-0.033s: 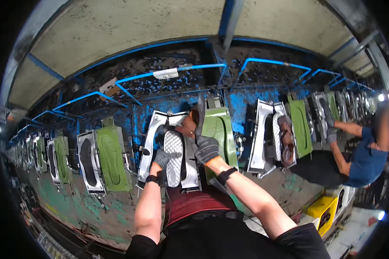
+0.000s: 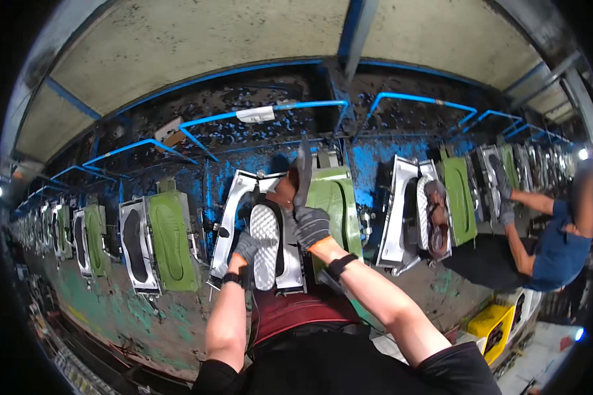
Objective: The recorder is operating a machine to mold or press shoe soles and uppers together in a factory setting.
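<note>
My left hand [image 2: 246,248], in a grey glove, has its fingers curled against the left edge of a white, foot-shaped form [image 2: 265,250] with a quilted surface. This form lies in the opened metal mould [image 2: 228,227] before me. Also gloved, my right hand [image 2: 311,228] is closed around the lower end of a sandal with a dark sole [image 2: 302,172] and a brown upper [image 2: 285,195]. The sandal stands on edge just beyond the form; whether they are joined cannot be made out. Behind my right hand is the mould's green half [image 2: 334,197].
A neighbouring mould [image 2: 390,210] at right holds a brown sandal [image 2: 436,214] against a white form. At left, another mould has a dark sole [image 2: 136,247] beside its green half [image 2: 172,240]. A co-worker [image 2: 553,237] reaches into a farther mould. Blue rails [image 2: 296,104] run behind; a yellow crate [image 2: 491,322] stands lower right.
The white form and my left hand have shifted slightly toward me. The sandal's far end has tipped a little upward and left in my right hand.
</note>
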Tool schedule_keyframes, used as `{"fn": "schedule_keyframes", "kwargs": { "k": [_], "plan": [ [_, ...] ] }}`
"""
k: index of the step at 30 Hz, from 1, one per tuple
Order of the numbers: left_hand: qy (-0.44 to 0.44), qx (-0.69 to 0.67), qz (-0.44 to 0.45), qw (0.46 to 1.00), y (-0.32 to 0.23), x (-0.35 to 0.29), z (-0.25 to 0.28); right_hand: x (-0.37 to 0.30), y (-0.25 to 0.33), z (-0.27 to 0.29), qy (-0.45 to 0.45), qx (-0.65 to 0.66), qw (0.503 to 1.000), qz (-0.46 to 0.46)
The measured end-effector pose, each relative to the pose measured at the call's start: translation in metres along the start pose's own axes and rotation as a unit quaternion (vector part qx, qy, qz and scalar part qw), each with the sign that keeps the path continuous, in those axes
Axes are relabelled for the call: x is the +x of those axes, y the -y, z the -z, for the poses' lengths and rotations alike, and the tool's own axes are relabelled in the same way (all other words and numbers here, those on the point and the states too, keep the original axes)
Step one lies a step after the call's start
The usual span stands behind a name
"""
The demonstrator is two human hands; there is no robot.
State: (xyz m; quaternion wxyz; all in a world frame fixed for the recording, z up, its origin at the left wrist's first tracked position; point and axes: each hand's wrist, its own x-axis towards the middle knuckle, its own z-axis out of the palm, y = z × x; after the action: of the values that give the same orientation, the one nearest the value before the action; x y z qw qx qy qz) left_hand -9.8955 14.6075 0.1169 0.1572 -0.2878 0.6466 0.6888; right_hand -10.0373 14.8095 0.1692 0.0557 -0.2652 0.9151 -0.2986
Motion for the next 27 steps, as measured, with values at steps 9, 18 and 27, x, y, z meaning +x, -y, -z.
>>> {"fn": "schedule_keyframes", "kwargs": {
  "k": [9,18,27],
  "plan": [
    [0.106,0.529,0.098,0.836,0.095,-0.072,0.072,-0.110,0.040,-0.218,0.333,0.110,0.908,0.231],
    [-0.346,0.003,0.013,0.938,0.066,-0.017,0.007,-0.014,0.085,-0.078,0.179,-0.003,0.981,-0.070],
    [-0.242,-0.206,-0.104,0.943,0.056,0.013,-0.009,-0.063,0.044,-0.087,0.015,0.070,0.992,-0.102]
  ]
}}
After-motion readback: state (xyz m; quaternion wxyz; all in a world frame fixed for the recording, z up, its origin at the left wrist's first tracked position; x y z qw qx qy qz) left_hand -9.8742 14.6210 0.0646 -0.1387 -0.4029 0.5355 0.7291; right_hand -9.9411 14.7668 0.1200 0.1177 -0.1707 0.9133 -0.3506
